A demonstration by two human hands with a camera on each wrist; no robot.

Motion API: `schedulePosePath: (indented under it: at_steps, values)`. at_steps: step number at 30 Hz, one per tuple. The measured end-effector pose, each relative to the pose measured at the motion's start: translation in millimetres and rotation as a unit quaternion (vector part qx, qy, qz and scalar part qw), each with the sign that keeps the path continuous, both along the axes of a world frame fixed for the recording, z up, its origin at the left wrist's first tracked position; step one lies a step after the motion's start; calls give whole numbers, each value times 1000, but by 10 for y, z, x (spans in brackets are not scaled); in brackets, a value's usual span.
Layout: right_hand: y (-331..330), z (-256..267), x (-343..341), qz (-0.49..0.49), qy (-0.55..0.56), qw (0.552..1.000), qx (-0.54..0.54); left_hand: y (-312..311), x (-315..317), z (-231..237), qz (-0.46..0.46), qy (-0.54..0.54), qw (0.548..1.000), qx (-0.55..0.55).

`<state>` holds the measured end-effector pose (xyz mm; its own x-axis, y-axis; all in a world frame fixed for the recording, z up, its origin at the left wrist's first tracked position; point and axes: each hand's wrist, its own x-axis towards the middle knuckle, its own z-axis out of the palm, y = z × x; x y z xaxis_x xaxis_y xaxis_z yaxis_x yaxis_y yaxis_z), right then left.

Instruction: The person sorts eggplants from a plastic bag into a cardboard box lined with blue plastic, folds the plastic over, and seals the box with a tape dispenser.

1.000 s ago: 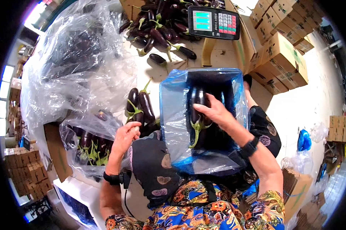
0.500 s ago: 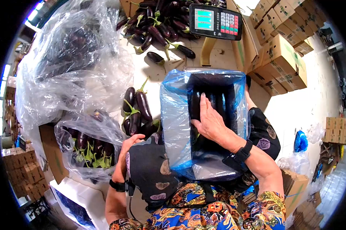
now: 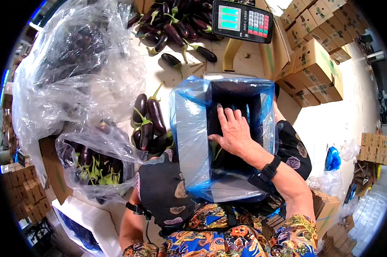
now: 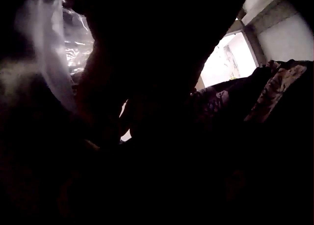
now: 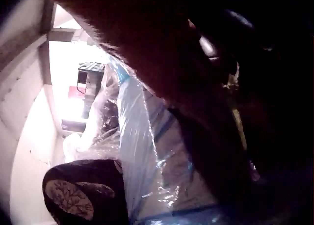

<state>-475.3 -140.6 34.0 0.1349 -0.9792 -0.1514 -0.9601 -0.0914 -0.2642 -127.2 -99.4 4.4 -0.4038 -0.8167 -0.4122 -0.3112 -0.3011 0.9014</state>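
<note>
My right hand (image 3: 234,132) reaches into a box lined with blue plastic (image 3: 193,141), fingers extended and palm down on the dark eggplants (image 3: 248,112) inside. A green stem (image 3: 218,153) shows beneath it, and a stem (image 5: 239,124) appears beside the dark hand in the right wrist view. In the head view my left hand is hidden behind the patterned trouser leg (image 3: 157,188); only the forearm (image 3: 133,220) shows. The left wrist view holds mostly a dark silhouette, and I cannot tell how those fingers lie. Several loose eggplants (image 3: 155,115) lie left of the box.
At left, a clear plastic bag (image 3: 101,147) holds eggplants, with a larger sheet of clear plastic (image 3: 73,81) behind. An eggplant pile (image 3: 176,25) and a scale display (image 3: 242,21) stand ahead. Cardboard boxes (image 3: 315,70) are stacked right. A white foam box (image 3: 88,222) sits lower left.
My right hand has let go of the eggplant it held and now lies flatter on those in the box. The left hand has moved back and down, out of the head view.
</note>
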Motion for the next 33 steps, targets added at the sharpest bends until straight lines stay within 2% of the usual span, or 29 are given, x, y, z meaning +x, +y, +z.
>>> schedulePosePath:
  at_steps: [4,6,8,10,12,13,14,15,16,18,21,24,25,28,31,33]
  values:
    - [50,59,-71,13,-21,1000,1,68,0,-122,4,9,1000,-13]
    - [114,73,-28,30,10,999,-9,97,82,-248,28,18,999,-34]
    - [108,-17,50,39,52,997,-46,159,199,-472,72,21,993,-96]
    - [62,-67,98,56,78,994,-53,163,327,-535,91,-49,974,-202]
    - [86,-142,97,59,90,993,-52,145,416,-76,56,-215,934,-279]
    - [93,-96,100,51,83,995,-31,121,575,-109,16,-316,873,-373]
    - [93,-56,102,42,67,997,-18,113,725,-138,-26,-409,792,-452]
    - [84,-25,90,48,56,997,-15,115,734,179,37,-427,819,-382]
    - [78,-13,73,53,45,998,-10,157,881,178,30,-465,806,-365]
    - [85,-28,11,66,19,997,-23,344,1273,42,-17,-545,745,-385]
    - [101,83,-50,68,-17,997,17,672,1604,-12,-97,-623,762,-148]
    - [149,117,-105,96,-29,995,30,987,1707,143,-102,-542,831,-66]
    - [152,125,-109,102,-30,994,40,1089,1746,162,-80,-504,856,-78]
    - [151,181,-41,112,-29,992,50,1453,1924,52,-26,-508,854,-106]
    - [171,93,-75,114,-15,992,45,1652,2158,-110,-176,-551,810,95]
    - [188,74,-90,117,-19,991,53,1717,2162,-66,-163,-569,796,130]
